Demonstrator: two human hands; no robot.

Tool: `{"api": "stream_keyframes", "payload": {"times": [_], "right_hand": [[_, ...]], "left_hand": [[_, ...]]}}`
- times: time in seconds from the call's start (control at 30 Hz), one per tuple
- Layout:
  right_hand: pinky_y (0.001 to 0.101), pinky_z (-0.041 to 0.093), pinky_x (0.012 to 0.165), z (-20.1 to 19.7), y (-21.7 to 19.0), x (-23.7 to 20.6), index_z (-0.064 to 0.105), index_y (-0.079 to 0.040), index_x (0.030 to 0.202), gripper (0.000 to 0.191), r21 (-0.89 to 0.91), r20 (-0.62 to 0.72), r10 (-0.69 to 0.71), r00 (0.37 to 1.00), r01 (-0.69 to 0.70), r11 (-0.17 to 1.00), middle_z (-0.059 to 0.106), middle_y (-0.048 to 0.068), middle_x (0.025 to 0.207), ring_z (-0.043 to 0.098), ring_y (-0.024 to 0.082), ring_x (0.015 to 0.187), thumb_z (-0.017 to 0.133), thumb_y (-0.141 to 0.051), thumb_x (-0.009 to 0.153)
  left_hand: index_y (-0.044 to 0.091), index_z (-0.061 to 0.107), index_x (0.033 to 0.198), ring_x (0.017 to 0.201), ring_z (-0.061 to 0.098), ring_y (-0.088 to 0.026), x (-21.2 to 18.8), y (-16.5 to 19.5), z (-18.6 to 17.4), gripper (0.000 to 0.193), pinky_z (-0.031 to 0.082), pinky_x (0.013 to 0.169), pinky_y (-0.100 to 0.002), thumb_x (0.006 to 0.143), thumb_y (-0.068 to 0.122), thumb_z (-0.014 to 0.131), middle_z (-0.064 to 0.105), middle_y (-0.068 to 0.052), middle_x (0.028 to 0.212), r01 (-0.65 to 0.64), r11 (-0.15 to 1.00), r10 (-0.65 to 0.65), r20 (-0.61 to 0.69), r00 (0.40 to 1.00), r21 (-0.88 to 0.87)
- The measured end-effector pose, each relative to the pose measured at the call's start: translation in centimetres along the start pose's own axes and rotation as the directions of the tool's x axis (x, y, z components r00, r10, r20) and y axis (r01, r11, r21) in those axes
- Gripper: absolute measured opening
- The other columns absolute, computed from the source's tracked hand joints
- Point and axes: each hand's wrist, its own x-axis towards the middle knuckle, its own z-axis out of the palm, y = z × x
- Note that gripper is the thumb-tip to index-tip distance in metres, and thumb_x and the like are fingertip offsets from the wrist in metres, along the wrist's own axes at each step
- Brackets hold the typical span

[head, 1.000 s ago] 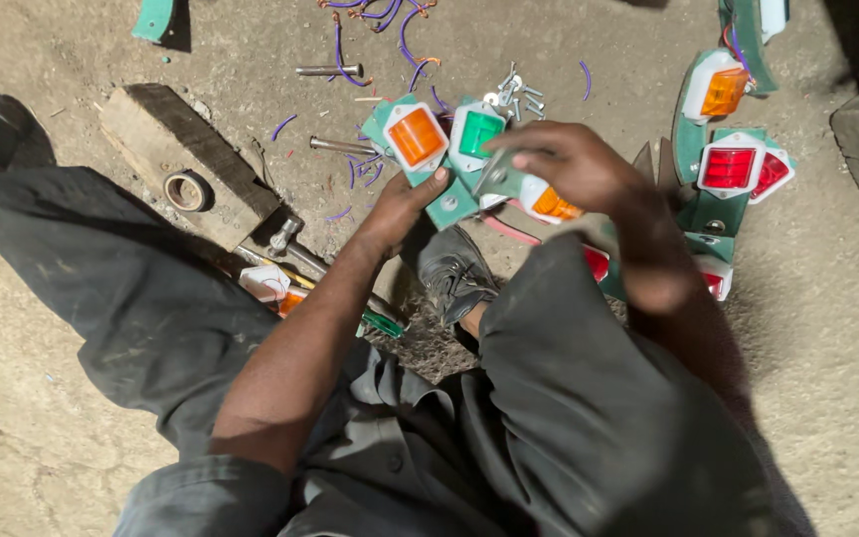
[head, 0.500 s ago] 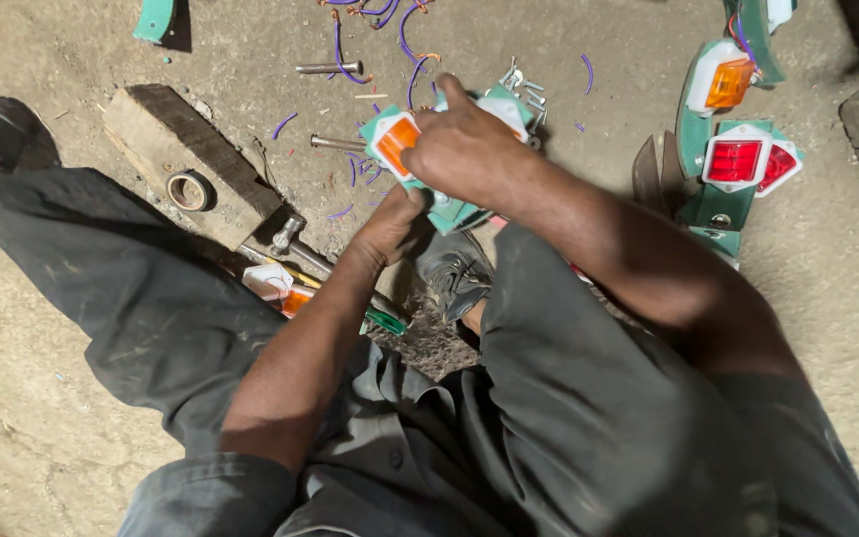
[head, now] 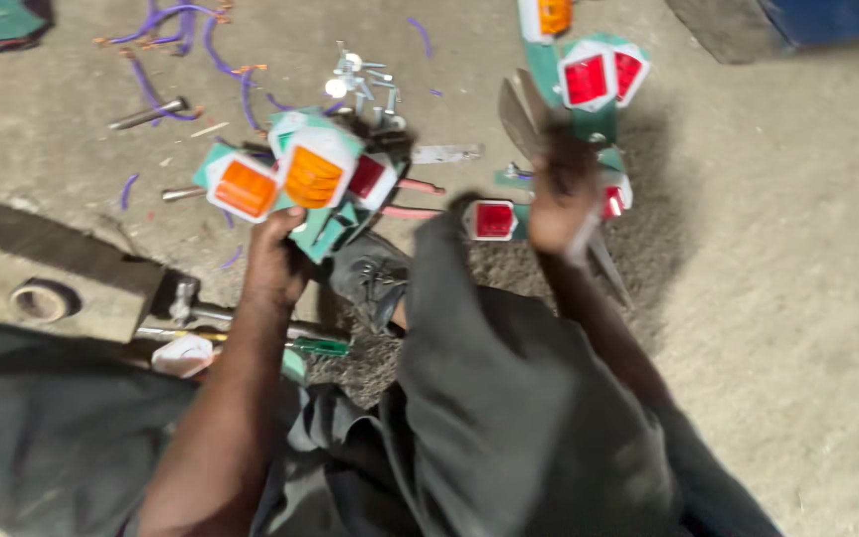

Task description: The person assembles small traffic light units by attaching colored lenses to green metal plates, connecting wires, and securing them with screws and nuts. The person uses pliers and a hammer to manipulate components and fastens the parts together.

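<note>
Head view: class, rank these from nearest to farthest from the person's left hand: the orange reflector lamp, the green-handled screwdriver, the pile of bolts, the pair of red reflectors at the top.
1. Orange reflector lamp: just above the left hand, in the bunch it grips.
2. Green-handled screwdriver: on the ground just below the hand.
3. Pile of bolts: farther up.
4. Pair of red reflectors: far upper right.

- Left hand [head: 272,261] holds a cluster of green-backed lamps [head: 295,179] with orange and red lenses.
- Right hand [head: 561,199], blurred, closed round large metal shears [head: 527,114].
- Purple wire scraps [head: 176,40] and bolts [head: 360,78] lie on the concrete floor [head: 777,249].
</note>
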Motion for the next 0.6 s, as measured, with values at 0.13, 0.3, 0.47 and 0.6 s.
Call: {"api": "stream_keyframes", "payload": {"times": [0.13,0.3,0.47,0.6], "right_hand": [[0.0387,0.059,0.091,-7.2,5.8,-2.4,0.065,-0.008,0.115,0.027,-0.092,-0.240,0.390,0.889,-0.421,0.902,0.069,0.011,0.116,0.067,0.023,0.104,0.066,0.003,0.090],[0.0495,0.051,0.095,-10.6,11.4,-0.9,0.068,-0.002,0.116,0.041,-0.480,0.300,0.083,0.950,0.075,0.874,0.065,0.018,0.121,0.060,0.033,0.114,0.085,-0.003,0.079],[0.0410,0.054,0.093,-9.2,10.7,-1.2,0.064,-0.004,0.114,0.015,-0.367,0.098,0.367,0.925,-0.309,0.877,0.069,0.011,0.112,0.066,0.025,0.106,0.065,-0.003,0.099],[0.0372,0.053,0.086,-8.5,4.9,-0.6,0.066,-0.004,0.122,0.019,-0.422,0.024,0.301,0.953,-0.263,0.868,0.072,0.015,0.114,0.068,0.021,0.101,0.060,-0.010,0.106]], "left_hand": [[0.001,0.060,0.134,0.110,0.068,-0.028,-0.3,0.4,0.3,0.058,0.055,0.098,-0.045,0.083,0.025,0.071,0.070,-0.011,0.122,0.016,0.999,-0.014,0.040,0.999,-0.048],[0.005,0.063,0.131,0.109,0.068,-0.026,-0.5,0.0,-0.1,0.054,0.055,0.097,-0.042,0.082,0.026,0.072,0.071,-0.009,0.119,-0.025,0.981,0.037,0.059,0.998,-0.191],[0.013,0.066,0.121,0.105,0.068,-0.027,-1.5,0.4,0.8,0.038,0.050,0.082,-0.045,0.087,0.029,0.074,0.072,-0.004,0.111,-0.065,0.910,0.057,-0.031,0.998,-0.411],[0.009,0.064,0.129,0.120,0.066,-0.028,-1.4,2.1,4.4,0.049,0.048,0.115,-0.052,0.087,0.032,0.076,0.071,-0.006,0.121,-0.208,0.882,0.290,0.139,0.947,-0.422]]}}
